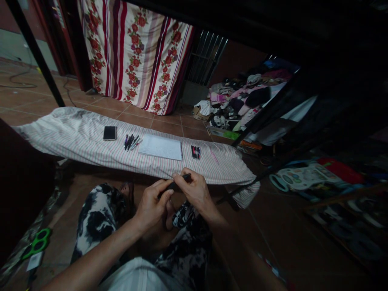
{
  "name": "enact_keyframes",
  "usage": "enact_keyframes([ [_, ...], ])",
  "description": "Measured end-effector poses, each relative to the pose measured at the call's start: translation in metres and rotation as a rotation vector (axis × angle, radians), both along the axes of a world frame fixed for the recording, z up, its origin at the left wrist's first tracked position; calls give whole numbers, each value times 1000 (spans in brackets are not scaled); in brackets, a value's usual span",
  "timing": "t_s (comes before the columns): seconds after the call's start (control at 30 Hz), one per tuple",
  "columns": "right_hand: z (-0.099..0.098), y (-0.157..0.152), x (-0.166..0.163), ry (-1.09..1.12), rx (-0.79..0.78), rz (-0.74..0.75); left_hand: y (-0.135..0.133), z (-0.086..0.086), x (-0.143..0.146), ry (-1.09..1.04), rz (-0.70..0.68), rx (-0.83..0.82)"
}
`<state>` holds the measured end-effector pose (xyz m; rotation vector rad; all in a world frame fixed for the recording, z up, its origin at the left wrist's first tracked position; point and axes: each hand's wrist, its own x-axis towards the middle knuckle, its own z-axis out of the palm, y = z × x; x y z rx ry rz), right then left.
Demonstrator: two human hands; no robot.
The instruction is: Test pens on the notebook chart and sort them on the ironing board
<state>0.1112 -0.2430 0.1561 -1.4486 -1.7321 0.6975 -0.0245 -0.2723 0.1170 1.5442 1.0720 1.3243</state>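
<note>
In front of my lap, both hands meet on a black pen (187, 177). My left hand (155, 202) pinches its left end between thumb and fingers. At the other end, my right hand (194, 189) has its fingers closed around the pen. Just beyond the hands, a spiral notebook (160, 147) lies open on a striped cloth (91, 147), its page pale with faint marks. Left of the notebook is a loose group of several pens (131, 142). To its right, several dark pens with pink or red parts (195, 152) lie side by side.
A phone (109, 133) rests on the cloth at the left, and a thin pink stick-like item (214, 156) at the right. A floral curtain (136, 60) hangs behind. Piled clothes (242, 97) stand at the back right. Green-handled scissors (38, 242) are at lower left.
</note>
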Motion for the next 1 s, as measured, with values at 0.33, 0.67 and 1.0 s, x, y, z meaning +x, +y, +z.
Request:
enact_keyframes([
  [0.33,12,-2,13,-51,-2,143,2,-8,-3,-198,32,-149],
  [0.67,44,8,30,-563,491,621,5,-6,-9,-299,-118,-281],
  [1.0,52,11,29,-839,393,532,6,2,-8,-99,-88,-162],
])
